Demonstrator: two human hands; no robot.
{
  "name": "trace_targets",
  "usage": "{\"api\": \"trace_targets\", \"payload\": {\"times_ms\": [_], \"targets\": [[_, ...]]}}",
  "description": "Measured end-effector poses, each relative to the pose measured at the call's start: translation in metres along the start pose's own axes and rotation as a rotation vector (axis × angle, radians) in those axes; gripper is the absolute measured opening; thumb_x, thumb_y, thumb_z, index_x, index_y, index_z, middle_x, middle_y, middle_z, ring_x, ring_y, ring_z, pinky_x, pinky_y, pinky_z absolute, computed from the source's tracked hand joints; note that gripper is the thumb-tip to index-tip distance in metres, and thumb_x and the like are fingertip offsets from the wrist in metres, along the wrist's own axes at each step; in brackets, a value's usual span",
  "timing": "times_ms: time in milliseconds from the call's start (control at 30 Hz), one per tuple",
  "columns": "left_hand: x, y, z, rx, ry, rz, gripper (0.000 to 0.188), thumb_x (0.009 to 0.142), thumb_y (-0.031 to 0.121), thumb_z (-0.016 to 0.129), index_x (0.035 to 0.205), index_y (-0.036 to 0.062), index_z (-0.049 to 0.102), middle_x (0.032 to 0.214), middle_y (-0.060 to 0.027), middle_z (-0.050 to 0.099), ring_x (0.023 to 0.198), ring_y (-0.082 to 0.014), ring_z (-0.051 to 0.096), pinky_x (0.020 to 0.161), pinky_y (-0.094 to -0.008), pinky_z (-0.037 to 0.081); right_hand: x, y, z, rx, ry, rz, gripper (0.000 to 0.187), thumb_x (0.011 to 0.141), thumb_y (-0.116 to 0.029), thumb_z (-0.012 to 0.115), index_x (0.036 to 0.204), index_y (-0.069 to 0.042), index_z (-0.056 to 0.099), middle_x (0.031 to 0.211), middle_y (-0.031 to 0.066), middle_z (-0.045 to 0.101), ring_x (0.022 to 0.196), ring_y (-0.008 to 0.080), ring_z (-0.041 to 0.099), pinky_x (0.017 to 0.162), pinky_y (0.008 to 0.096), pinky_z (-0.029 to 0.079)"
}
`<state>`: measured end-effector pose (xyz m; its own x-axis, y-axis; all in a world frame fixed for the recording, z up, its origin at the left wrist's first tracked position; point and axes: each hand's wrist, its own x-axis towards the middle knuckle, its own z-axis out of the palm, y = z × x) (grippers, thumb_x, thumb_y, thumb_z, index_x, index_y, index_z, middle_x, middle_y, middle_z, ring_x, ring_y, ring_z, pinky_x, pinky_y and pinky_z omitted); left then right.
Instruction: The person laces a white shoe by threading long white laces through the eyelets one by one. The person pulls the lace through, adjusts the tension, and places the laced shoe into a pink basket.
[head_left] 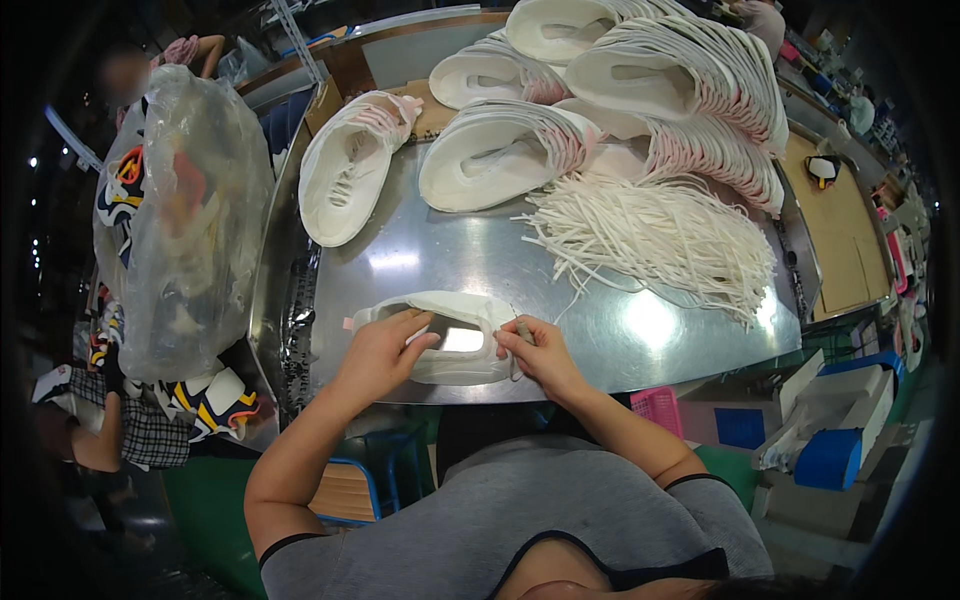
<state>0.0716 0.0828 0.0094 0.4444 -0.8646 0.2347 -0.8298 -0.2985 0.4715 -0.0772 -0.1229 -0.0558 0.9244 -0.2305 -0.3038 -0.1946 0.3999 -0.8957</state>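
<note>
A white shoe upper (432, 374) lies on the metal tabletop near its front edge, its oval opening facing up. My left hand (383, 350) grips the upper's left part, with thumb and fingertips at the opening. At the opening's right end, my right hand (543, 358) is closed around a slim hand tool (524, 331) with a thin shaft. Its fingertips touch the upper's rim; whether they also pinch a lace there is too small to tell. A pink tab (348, 323) sticks out at the upper's left end.
Nested white uppers (640, 80) are stacked at the back, with a single upper (345, 175) left of them. Loose white laces (650, 240) heap at the right of the metal table (430, 250). A clear plastic bag (200, 230) bulges on the left, near another person's arm (97, 440).
</note>
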Motion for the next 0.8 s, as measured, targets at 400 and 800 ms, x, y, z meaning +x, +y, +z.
{"api": "trace_targets", "payload": {"times_ms": [400,800], "targets": [[0.005,0.013,0.07,-1.558,-0.188,-0.907,0.058,0.103,0.041,0.049,0.144,0.0013,0.04,0.134,-0.0161,0.055,0.124,-0.0237,0.053,0.107,-0.0371,0.044,0.009,0.006,-0.001,-0.039,0.051,-0.144,0.016,0.094,-0.017,0.065,0.102,-0.003,0.065,0.08,-0.0001,0.066,0.067,0.0045,0.051,0.061,0.0201,0.039],[0.033,0.052,0.066,-1.759,0.068,-0.562,0.05,0.106,0.033,0.046,0.14,-0.0034,0.042,0.14,-0.0171,0.052,0.132,-0.025,0.048,0.114,-0.0358,0.035,-0.021,-0.023,0.001,-0.01,0.063,-0.227,0.012,0.095,-0.016,0.066,0.097,-0.003,0.067,0.079,-0.0011,0.066,0.068,0.0027,0.053,0.061,0.0191,0.04]]}}
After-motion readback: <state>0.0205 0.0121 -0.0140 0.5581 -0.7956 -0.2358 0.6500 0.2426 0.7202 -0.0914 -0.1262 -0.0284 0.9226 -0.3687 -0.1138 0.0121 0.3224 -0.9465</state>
